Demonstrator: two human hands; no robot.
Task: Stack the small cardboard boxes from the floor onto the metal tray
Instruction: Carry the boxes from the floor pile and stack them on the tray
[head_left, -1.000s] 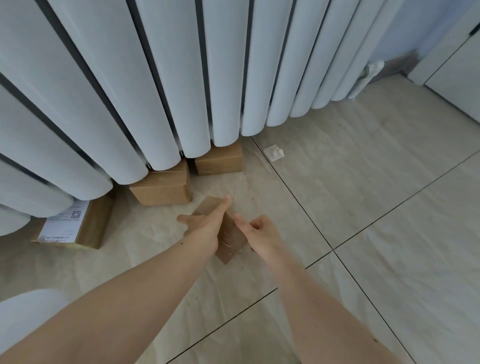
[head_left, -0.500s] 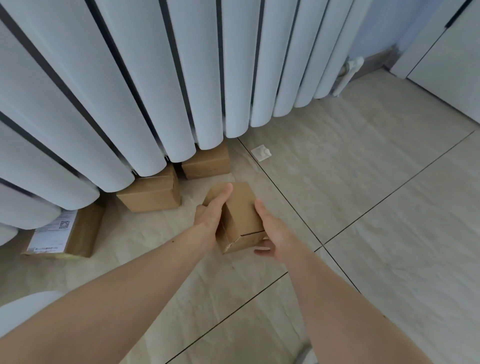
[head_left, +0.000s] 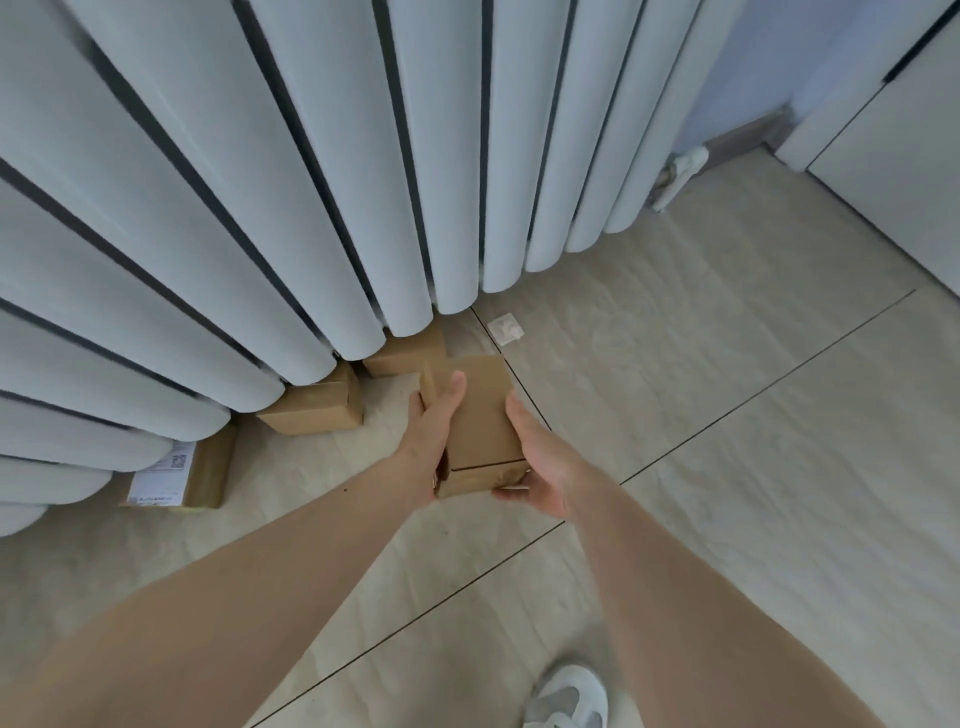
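Pale blue-grey curtains (head_left: 311, 182) hang in deep folds down to a beige tiled floor (head_left: 727, 441) with dark grout lines, beside a light blue wall (head_left: 753, 67) and a white cabinet door (head_left: 909, 171).

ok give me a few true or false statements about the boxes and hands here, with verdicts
1. Both hands hold one cardboard box: the left hand on its left side, the right hand on its right. True.
2. The held box carries a white shipping label on top. False: its top is plain brown; the label is on the labelled box lying at the far left.
3. Three more boxes lie on the floor along the curtain hem. True.
4. The metal tray is beside the shoe. False: no tray shows in this view.
5. The right hand's fingers curl under the box's near end. True.
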